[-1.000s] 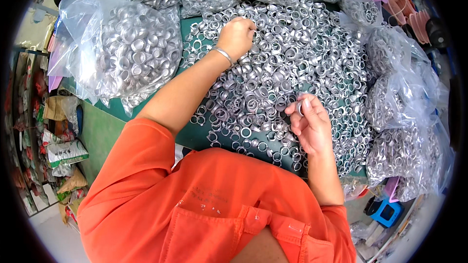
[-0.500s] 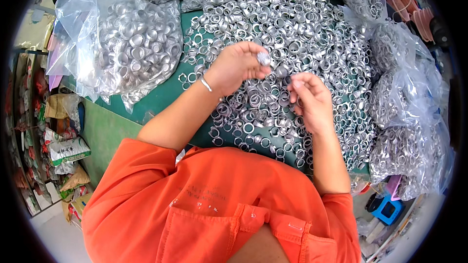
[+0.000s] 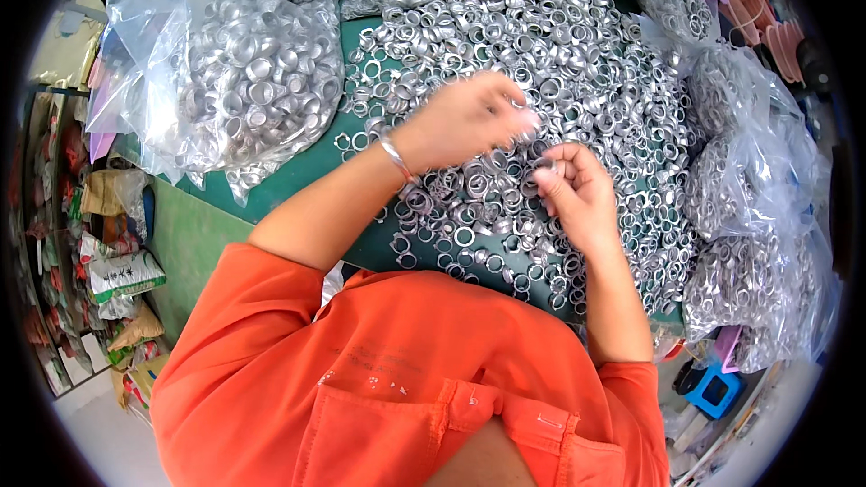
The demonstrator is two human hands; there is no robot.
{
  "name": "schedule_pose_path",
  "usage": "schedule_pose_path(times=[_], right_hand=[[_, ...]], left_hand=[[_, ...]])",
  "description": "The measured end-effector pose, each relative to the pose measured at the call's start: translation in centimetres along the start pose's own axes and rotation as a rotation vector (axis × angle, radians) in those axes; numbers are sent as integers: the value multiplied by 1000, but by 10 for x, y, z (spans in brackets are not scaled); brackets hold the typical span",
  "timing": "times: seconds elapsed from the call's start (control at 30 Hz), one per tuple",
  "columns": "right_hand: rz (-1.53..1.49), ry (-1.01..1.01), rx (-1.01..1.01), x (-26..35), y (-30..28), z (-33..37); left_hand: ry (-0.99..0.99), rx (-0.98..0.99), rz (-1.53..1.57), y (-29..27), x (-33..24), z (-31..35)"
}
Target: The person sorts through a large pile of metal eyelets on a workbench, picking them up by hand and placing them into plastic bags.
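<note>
Silver-grey metal rings [image 3: 577, 95] are spread in a dense layer over a green tabletop [image 3: 374, 248], flanked by clear plastic bags packed with similar pieces, one bag [image 3: 257, 81] at the left and another [image 3: 753, 185] at the right. For clean handling, each ring would be best pinched lightly by its rim, lifted clear of its interlocked neighbours and kept low over the pile, so that any dropped piece is easily recovered. At the near right of the spread, the right hand [image 3: 582, 198] is half closed, and a darker grey ring [image 3: 543, 163] appears to be pinched between its thumb and forefinger. The left hand [image 3: 465, 122], a silver bangle [image 3: 395, 155] worn at its wrist, is held just beside it above the rings. Its fingers are blurred; a pale, shiny patch is seen at the tips, but whether anything is gripped cannot be told.
</note>
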State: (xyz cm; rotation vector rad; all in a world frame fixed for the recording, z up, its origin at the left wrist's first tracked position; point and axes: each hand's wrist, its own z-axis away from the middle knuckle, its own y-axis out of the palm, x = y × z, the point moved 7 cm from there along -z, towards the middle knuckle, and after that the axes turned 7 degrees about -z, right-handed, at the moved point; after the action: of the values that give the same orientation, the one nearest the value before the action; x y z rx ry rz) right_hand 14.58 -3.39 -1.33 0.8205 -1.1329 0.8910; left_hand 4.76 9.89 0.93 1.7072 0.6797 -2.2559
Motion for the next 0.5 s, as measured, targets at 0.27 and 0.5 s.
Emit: schedule_pose_path(times=[0.27,0.5], right_hand=[[-186,-15,-87,2,2,0],[-301,40,57,-1,13,8]], left_hand=[[82,-163,240,-49,-17,13],[495,-1363,-339,-290,-125,75]])
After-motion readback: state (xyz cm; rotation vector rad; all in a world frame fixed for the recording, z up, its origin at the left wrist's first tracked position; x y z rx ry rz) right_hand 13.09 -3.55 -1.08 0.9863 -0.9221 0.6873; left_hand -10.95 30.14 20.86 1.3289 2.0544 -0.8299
